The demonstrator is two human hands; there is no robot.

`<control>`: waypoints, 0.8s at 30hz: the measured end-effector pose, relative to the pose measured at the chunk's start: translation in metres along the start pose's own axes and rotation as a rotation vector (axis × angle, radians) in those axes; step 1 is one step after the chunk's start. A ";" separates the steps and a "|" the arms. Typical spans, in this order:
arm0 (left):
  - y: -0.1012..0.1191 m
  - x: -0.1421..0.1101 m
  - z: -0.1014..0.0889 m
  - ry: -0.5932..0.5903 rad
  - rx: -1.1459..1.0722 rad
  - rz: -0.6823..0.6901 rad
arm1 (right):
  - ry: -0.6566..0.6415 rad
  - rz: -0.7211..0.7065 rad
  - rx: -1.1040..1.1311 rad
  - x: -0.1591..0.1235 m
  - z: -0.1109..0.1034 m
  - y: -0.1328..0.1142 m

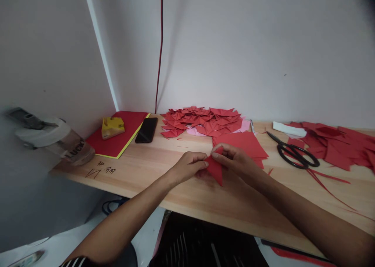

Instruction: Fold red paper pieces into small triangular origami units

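A small folded piece of red paper (216,171) is held between my two hands, just above the front part of the wooden table. Its pointed end hangs downward. My left hand (190,166) pinches its left side between thumb and fingers. On the other side, my right hand (233,157) grips the upper right edge, thumb in front. Behind my right hand lies a stack of flat red paper sheets (246,144). A pile of folded red paper pieces (205,120) rests against the wall, with some pink paper (195,132) under it.
Black-handled scissors (295,153) lie at right, beside red paper scraps (336,144) and thin strips. A white strip (289,129) sits behind them. At left are a phone (147,130), a yellow box (113,127) on a red sheet (129,120), and a clear bottle (73,146) near the edge.
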State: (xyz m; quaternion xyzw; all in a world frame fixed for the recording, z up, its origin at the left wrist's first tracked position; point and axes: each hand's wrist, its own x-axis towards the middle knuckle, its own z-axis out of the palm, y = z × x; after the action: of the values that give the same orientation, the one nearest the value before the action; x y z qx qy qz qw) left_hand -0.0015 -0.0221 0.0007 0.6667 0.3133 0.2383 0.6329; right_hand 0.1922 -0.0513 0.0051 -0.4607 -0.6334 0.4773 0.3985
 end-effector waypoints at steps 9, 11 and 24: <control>-0.002 -0.002 -0.002 -0.003 0.108 0.037 | 0.045 -0.051 -0.269 0.000 -0.005 0.005; -0.001 -0.002 -0.002 0.034 0.125 0.069 | 0.063 -0.046 -0.293 -0.001 -0.006 0.002; -0.013 0.005 -0.002 0.143 0.332 0.196 | 0.029 -0.020 -0.420 0.001 -0.006 0.004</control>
State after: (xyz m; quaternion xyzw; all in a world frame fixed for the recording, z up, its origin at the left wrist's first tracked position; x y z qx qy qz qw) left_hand -0.0011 -0.0173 -0.0128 0.7706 0.3261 0.2908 0.4640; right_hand 0.1987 -0.0487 0.0023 -0.5340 -0.7179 0.3240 0.3073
